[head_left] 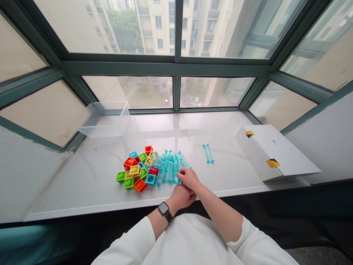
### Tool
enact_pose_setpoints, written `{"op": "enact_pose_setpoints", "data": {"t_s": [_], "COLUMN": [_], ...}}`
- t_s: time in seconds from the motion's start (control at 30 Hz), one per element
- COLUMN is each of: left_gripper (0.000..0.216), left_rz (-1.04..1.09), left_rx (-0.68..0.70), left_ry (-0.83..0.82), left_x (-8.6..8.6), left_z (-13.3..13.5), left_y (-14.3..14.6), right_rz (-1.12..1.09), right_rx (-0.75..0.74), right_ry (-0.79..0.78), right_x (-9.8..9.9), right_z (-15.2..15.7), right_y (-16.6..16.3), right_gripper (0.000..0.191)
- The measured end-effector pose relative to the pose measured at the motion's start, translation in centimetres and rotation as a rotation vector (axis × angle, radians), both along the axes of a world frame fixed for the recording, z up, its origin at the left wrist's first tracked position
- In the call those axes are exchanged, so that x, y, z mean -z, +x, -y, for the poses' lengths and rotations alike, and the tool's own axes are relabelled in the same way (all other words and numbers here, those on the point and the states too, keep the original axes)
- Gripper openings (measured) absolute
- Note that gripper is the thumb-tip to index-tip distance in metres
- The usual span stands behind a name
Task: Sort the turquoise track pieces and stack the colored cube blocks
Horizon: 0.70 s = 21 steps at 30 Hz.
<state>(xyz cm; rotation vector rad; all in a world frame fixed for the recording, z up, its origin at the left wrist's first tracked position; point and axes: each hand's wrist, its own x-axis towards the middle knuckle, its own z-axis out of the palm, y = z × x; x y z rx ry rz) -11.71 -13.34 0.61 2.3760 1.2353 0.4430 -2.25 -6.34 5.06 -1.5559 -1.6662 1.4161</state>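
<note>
Two hands [180,197] [189,179] by blue pieces [170,169], both grips unclear, marbled sill [228,173], green window frame [124,68]

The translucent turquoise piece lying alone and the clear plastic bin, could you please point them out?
Translucent turquoise piece lying alone [209,153], head view: middle of its length.
Clear plastic bin [104,131], head view: near wall.

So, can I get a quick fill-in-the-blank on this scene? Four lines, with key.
1. The watch is on the person's ____ wrist.
2. Of the blocks and the blue strips, the right hand is nearer the ____.
3. The number of strips lying apart from the pile is ____.
4. Seen by the person, the white box stands to the ____ of the clear bin.

Missing words: left; strips; one; right.
</note>
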Motion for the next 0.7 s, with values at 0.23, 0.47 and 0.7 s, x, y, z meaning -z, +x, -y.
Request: {"op": "enact_pose_setpoints", "data": {"t_s": [0.23, 0.47, 0.7], "left_gripper": [0.022, 0.026, 0.028], "left_rz": [0.062, 0.020, 0.034], "left_rx": [-0.001, -0.019, -0.023], "left_ry": [0.005, 0.036, 0.054], "left_x": [-0.4, -0.1, -0.2], "left_z": [0.1, 0.2, 0.2], "left_y": [0.0, 0.0, -0.1], "right_rz": [-0.293, -0.598, -0.763], "right_rx": [0.060, 0.085, 0.098], "right_ry": [-0.272, -0.509, -0.626], "right_x": [-0.1, -0.4, -0.6], "right_z": [-0.4, -0.6, -1.3], "right_y": [0.7, 2.3, 3.6], "right_gripper": [0.021, 0.025, 0.019]}}
